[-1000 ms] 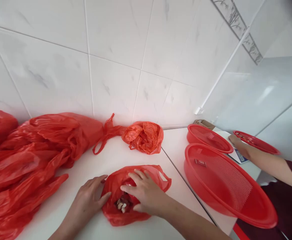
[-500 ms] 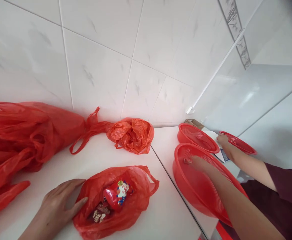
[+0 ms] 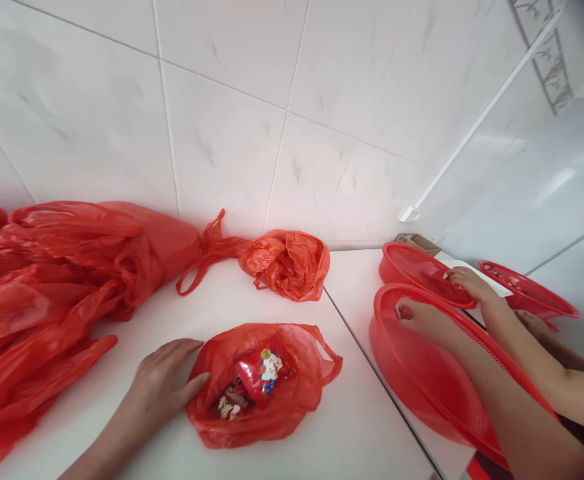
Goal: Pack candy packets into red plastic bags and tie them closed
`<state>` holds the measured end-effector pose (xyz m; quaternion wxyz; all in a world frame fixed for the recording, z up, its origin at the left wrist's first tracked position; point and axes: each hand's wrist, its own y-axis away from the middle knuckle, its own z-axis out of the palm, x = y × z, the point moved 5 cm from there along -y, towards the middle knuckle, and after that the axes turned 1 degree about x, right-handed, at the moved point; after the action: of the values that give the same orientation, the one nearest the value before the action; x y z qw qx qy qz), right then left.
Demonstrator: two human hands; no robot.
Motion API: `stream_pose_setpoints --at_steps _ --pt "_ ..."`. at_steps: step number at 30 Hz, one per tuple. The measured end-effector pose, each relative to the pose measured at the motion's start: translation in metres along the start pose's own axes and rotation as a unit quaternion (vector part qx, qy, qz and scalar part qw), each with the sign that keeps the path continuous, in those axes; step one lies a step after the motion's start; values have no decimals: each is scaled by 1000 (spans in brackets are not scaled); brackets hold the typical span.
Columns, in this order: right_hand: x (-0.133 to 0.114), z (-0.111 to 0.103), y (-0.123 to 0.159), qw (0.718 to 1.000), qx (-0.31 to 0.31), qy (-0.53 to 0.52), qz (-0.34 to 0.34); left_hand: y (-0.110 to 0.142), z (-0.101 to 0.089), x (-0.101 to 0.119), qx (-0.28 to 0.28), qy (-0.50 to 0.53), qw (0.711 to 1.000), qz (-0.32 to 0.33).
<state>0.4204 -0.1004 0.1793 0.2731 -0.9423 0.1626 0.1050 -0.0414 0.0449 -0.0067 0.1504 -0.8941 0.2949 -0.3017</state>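
Observation:
My left hand (image 3: 165, 380) rests on the white table with fingers stretched out, fingertips and thumb against the left side of an opened red plastic bag (image 3: 297, 400). Inside that bag lie a shiny red snack packet (image 3: 262, 373) with white and blue print and a dark brown packet (image 3: 233, 402) with pale lettering. At the right, my right hand (image 3: 415, 319) reaches into a large red plastic basket (image 3: 422, 393). Its fingers are closed on a small packet (image 3: 400, 309), mostly hidden by the hand and blurred.
Crumpled red plastic bags (image 3: 87, 267) lie along the left, with another scrunched red bag (image 3: 287, 267) by the tiled wall. Beyond my basket stand a second red basket (image 3: 397, 263) and a third (image 3: 547, 297). A co-worker's hand (image 3: 467, 283) holds a small pale item over the second.
The view has swung left, so everything sits further right. A co-worker's hand has moved from the third basket to over the second. My right hand has lifted slightly inside its basket.

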Motion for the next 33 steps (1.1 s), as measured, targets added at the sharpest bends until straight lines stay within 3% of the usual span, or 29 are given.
stream_pose_setpoints --at_steps 3,7,10,13,17,20,22,23,25,29,33 --pt "-34 15 25 997 -58 41 -26 3 -2 5 3 -20 1000 15" --pt "-122 27 70 983 -99 21 -153 6 -2 8 0 -36 999 24" --pt "-181 55 102 951 -174 4 -255 7 -2 9 3 -32 999 22" --pt "-207 90 116 943 -203 13 -262 9 -2 10 0 -9 1000 11" --pt "-198 111 122 965 -210 -47 -152 10 -1 10 -16 23 999 -15" --pt "-169 98 129 991 -63 -114 -19 10 -1 9 -29 56 998 -31" --pt "-148 90 141 989 53 -124 59 9 -4 11 -37 91 994 -40" --pt "-140 92 147 985 81 -125 86 8 -5 13 -42 113 992 -43" --pt "-130 104 156 980 75 -133 124 8 -9 18 -57 163 984 -53" --pt "-132 129 159 972 -14 -192 133 10 -15 30 -78 275 951 -113" --pt "-135 118 148 931 -42 -311 185 9 -22 44 -74 408 889 -193"
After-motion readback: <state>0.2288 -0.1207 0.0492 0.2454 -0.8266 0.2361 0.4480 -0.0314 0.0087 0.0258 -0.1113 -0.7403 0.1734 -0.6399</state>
